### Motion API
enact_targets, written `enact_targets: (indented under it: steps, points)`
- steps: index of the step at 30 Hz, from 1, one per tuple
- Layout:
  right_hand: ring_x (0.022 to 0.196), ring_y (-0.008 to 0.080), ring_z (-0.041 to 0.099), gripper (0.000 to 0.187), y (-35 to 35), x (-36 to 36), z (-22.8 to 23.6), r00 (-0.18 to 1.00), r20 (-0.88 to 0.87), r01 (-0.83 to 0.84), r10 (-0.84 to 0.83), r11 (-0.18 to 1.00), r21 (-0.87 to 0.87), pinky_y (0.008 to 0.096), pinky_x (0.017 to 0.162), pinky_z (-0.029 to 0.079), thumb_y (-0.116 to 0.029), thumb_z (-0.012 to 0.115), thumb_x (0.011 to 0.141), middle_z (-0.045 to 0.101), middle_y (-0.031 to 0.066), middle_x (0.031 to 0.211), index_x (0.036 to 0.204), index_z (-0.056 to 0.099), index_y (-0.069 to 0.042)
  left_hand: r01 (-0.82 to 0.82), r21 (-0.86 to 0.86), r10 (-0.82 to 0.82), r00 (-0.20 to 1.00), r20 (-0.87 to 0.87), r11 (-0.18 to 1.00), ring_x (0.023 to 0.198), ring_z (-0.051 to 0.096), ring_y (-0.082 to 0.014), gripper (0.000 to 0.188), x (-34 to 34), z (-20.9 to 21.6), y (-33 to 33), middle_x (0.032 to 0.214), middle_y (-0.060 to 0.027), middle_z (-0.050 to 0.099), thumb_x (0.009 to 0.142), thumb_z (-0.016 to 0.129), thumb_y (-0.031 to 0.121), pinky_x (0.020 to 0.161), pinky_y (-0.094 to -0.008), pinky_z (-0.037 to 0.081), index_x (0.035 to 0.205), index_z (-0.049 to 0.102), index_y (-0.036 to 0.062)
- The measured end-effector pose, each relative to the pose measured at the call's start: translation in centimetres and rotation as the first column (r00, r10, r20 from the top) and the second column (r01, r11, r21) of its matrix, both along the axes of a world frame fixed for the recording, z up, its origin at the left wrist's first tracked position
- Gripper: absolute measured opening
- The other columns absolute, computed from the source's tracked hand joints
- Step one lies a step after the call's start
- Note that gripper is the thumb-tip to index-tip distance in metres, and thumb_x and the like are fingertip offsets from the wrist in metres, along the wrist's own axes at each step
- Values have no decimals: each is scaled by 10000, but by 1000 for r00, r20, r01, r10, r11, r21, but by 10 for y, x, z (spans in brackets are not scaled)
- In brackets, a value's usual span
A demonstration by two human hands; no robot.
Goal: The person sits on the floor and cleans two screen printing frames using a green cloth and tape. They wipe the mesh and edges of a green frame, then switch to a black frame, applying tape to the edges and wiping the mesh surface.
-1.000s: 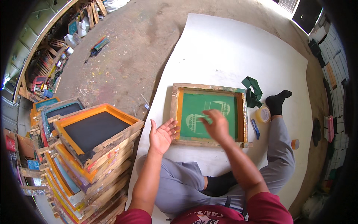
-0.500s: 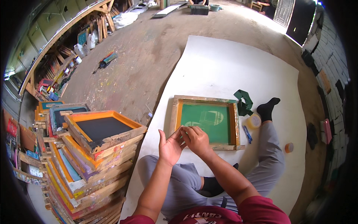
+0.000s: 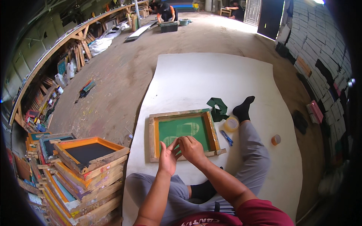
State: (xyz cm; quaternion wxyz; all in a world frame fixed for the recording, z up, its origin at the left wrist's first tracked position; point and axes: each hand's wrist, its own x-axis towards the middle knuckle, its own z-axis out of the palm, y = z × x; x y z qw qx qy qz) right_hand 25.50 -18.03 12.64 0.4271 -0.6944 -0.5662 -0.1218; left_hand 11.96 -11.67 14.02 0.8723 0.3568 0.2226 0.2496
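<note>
Over the near edge of a wooden screen-printing frame (image 3: 152, 132), both my hands meet at the fingertips. My left hand (image 3: 167, 161) is palm up, thumb raised and fingers stretched toward the other. Closed in a pinch, my right hand (image 3: 192, 149) touches the left fingertips; whatever it holds, if anything, is too small to make out. Green mesh (image 3: 171, 126) with pale printed shapes fills the frame, which lies flat on a white sheet (image 3: 211, 81). Right of it are a crumpled dark green strip (image 3: 222, 113), a yellowish tape roll (image 3: 231, 124) and a blue cutter (image 3: 226, 138).
A tall stack of paint-stained screen frames (image 3: 107, 173) stands close on my left. Beyond my outstretched leg (image 3: 252, 143) sits a smaller tape roll (image 3: 276, 139). Far off, a person (image 3: 166, 13) crouches behind a black crate (image 3: 168, 27). A long bench (image 3: 56, 49) runs along the left.
My view has tilted up and turned right, so the frame and sheet appear further left and more of the room shows. My hands stay joined at the fingertips, with little change in pose.
</note>
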Motion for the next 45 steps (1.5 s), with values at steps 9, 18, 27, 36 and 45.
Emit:
enact_targets:
  steps: [9,18,27,36,45]
  points:
    - [761,178,727,160,-23,37,-1,692,-722,-4,14,1000,15,323,684,581,-99,696,1023,758,86,907,1060,720,54,-53,205,94,976,-198,977,1198,652,-180,483,29,-7,-7,1351,-75,703,1105,593,417,1011,-347,484,1384,683,33]
    - [733,114,664,203,-45,57,29,225,-949,-157,219,970,187,275,698,552,-153,683,1062,748,66,896,1066,718,47,-7,167,27,992,-120,986,874,733,-161,222,79,2,5,1022,-70,780,1047,711,211,825,-314,587,1160,759,27]
    - [774,112,657,229,-34,44,16,297,-950,-111,98,992,68,275,698,530,-130,700,1030,751,79,890,1093,744,86,-23,160,45,990,-136,987,872,742,-150,159,75,-15,13,1010,-73,793,994,782,156,836,-292,607,1078,791,21]
    - [724,120,636,245,7,3,-10,54,-991,-103,122,988,116,279,682,522,-215,670,1074,714,42,848,958,720,-5,-295,433,401,899,-176,852,847,744,-153,142,45,-40,21,961,-79,783,1001,763,96,801,-293,607,1055,775,-35]
    - [763,140,633,215,70,-52,-12,-205,-978,-259,40,961,94,313,732,539,-210,640,1092,671,31,844,930,648,-70,-507,178,533,829,-167,843,828,701,-120,187,-18,-63,56,968,-55,766,1026,743,148,770,-280,584,1099,774,-21]
